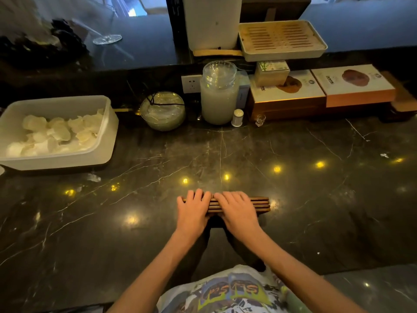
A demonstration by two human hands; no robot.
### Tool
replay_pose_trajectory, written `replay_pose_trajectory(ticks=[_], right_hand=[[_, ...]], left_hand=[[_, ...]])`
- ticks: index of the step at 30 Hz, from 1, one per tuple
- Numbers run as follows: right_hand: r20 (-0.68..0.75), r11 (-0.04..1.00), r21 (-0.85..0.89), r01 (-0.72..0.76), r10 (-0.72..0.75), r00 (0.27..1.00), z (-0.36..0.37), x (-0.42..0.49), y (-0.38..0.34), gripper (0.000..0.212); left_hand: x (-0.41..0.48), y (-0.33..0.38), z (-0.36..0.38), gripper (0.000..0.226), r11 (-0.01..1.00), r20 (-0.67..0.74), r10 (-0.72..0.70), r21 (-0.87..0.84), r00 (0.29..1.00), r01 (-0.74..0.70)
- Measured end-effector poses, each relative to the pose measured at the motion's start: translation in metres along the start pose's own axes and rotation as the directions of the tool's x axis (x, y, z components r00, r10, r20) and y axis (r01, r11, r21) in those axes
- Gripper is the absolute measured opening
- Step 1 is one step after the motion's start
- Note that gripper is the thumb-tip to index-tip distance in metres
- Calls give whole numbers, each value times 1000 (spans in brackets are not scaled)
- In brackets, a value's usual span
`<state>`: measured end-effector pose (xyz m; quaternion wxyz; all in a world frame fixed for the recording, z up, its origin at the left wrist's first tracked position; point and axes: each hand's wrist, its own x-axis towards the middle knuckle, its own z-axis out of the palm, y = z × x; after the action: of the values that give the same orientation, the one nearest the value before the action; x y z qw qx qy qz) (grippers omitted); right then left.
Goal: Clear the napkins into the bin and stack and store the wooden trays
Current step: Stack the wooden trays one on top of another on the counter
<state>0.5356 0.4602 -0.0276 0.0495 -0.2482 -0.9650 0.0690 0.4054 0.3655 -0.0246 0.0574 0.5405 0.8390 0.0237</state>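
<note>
With both my hands, left [193, 208] and right [237, 208], clamped over the tray stack [262, 203] at 6 o'clock: stiff, light, slidey — I'd grip the ends.

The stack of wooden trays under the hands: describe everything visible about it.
The stack of wooden trays is dark brown, thin flat pieces seen edge-on as several parallel layers, roughly aligned. It lies flat on the black marble counter, near the person's edge. The left hand and right hand both rest palm-down on top, covering most of it; only the right end shows clearly.
</note>
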Motion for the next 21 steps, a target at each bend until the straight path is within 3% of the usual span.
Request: replay_pose_trajectory(ticks=[3,5,7,9,12,15,21], right_hand=[[-6,989,85,-121,122,993,-8,-12,43,49],[51,919,304,-251,247,968,-11,-18,65,48],[174,707,607,-362,327,929,-8,-22,79,51],[251,438,801,-408,373,893,0,-26,84,56],[304,228,872,-432,439,845,14,-34,86,60],[335,130,892,-433,452,826,26,-38,85,62],[350,155,871,-466,471,810,41,-41,81,64]], left_hand=[[6,-21,-1,46,980,40,109,-172,993,-101],[13,-38,-4,44,906,66,145,-410,987,-106],[15,-49,-5,43,824,59,187,-553,981,-124],[10,-53,1,48,701,37,114,-711,993,-54],[-4,-43,18,61,329,129,-174,-927,976,181],[-12,-36,35,62,153,196,-325,-955,925,255],[-8,-34,46,59,81,255,-325,-952,911,296]])
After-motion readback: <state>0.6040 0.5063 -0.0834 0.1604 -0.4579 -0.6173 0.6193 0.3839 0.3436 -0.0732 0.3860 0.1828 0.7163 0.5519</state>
